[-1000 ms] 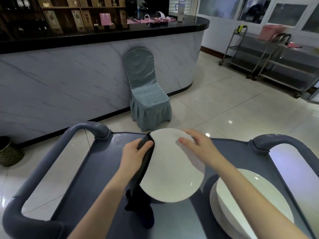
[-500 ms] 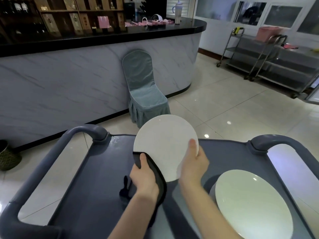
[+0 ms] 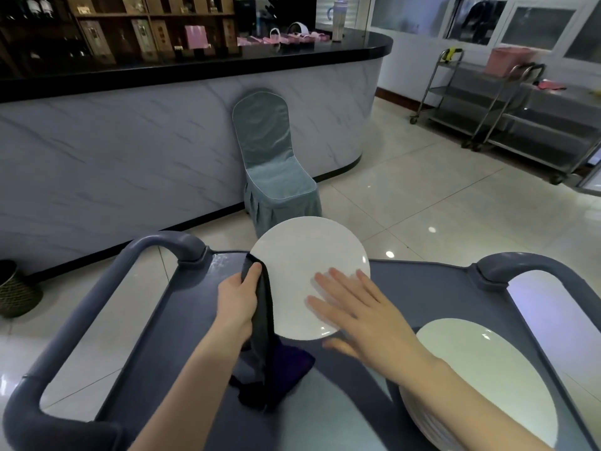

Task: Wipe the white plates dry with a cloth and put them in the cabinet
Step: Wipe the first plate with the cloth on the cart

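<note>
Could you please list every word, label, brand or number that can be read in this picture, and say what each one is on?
None can be read.
Boxes and bottles on the shelves behind the counter carry labels: too small and blurred to read.
Pink bag on the counter: no legible print.
White plate, dark cloth, cart: no markings show.

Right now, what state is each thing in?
Plate: held up, tilted, above the cart.
Cloth: gripped against the plate's left edge, hanging down.
Left hand: shut on the cloth.
Right hand: open, flat on the plate.
Plate stack: resting on the cart.
</note>
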Demonstrator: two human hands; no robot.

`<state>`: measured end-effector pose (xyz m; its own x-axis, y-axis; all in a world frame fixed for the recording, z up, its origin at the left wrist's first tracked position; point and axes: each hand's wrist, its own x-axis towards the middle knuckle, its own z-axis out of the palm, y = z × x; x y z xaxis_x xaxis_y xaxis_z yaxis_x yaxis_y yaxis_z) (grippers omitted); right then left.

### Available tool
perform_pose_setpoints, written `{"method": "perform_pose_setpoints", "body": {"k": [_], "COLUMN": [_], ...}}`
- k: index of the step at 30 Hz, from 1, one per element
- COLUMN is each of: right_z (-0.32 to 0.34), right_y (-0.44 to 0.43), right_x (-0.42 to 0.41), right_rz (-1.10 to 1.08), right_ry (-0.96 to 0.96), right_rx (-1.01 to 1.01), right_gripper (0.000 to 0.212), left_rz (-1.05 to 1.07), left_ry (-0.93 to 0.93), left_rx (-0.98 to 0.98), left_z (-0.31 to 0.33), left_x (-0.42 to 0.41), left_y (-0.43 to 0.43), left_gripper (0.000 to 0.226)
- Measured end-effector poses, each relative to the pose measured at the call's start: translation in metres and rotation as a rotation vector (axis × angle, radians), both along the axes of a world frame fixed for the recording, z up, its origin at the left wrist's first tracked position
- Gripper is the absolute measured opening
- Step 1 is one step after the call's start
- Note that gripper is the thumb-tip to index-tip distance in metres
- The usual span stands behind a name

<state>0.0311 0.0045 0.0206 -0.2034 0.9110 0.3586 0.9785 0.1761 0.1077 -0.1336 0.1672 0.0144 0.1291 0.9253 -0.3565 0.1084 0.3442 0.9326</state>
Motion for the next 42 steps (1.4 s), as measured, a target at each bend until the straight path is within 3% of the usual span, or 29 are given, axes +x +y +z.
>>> {"method": "perform_pose_setpoints", "body": {"k": [1, 5, 8, 10, 13, 15, 17, 19, 22, 24, 26, 30, 32, 36, 38, 42], "right_z": [0.001, 0.004, 0.008, 0.013, 0.019, 0.023, 0.025, 0.029, 0.034, 0.037, 0.035, 0.026, 0.025, 0.031, 0.03, 0.014], "right_y": [0.003, 0.004, 0.002, 0.003, 0.009, 0.012, 0.016, 0.02, 0.031, 0.033, 0.03, 0.019, 0.018, 0.023, 0.024, 0.016], "right_x": [0.0, -0.003, -0.013, -0.023, -0.038, -0.048, -0.054, -0.054, -0.041, -0.035, -0.036, -0.052, -0.05, -0.032, -0.03, -0.041], "right_rz": [0.032, 0.096, 0.056, -0.023, -0.154, -0.183, -0.252, -0.34, -0.485, -0.542, -0.553, -0.595, -0.588, -0.537, -0.526, -0.559], "right_ry": [-0.044, -0.124, -0.023, 0.13, 0.671, 1.042, 1.299, 1.487, 1.68, 1.796, 1.821, 1.731, 1.718, 1.828, 1.851, 1.716], "right_rx": [0.026, 0.105, 0.057, 0.002, -0.095, -0.025, 0.086, 0.136, 0.129, 0.123, 0.139, 0.191, 0.228, 0.202, 0.173, 0.153], "right_gripper": [0.048, 0.057, 0.053, 0.038, 0.039, 0.025, 0.043, 0.046, 0.046, 0.046, 0.048, 0.057, 0.057, 0.047, 0.045, 0.046], "left_rz": [-0.054, -0.127, -0.092, -0.075, -0.129, -0.279, -0.336, -0.392, -0.599, -0.679, -0.692, -0.6, -0.629, -0.78, -0.796, -0.711], "left_ry": [0.018, -0.005, -0.156, -0.259, -0.344, -0.272, -0.186, -0.114, 0.096, 0.189, 0.122, -0.058, -0.028, 0.142, 0.133, 0.022], "left_rx": [0.012, -0.075, -0.22, -0.236, -0.309, -0.124, 0.244, 0.516, 0.851, 0.971, 0.91, 0.578, 0.642, 0.972, 0.957, 0.72], "left_z": [0.002, 0.013, 0.02, 0.023, 0.024, 0.02, 0.016, 0.011, 0.002, -0.004, -0.001, 0.011, 0.011, 0.0, -0.002, 0.004], "left_x": [0.001, -0.001, -0.001, 0.006, 0.027, 0.041, 0.048, 0.05, 0.05, 0.051, 0.054, 0.057, 0.053, 0.05, 0.054, 0.062], "left_y": [0.001, 0.003, 0.002, -0.005, -0.025, -0.04, -0.05, -0.056, -0.076, -0.083, -0.079, -0.058, -0.063, -0.09, -0.088, -0.057], "left_gripper": [0.033, 0.027, 0.025, 0.024, 0.048, 0.065, 0.057, 0.051, 0.061, 0.063, 0.061, 0.049, 0.048, 0.06, 0.06, 0.054]}}
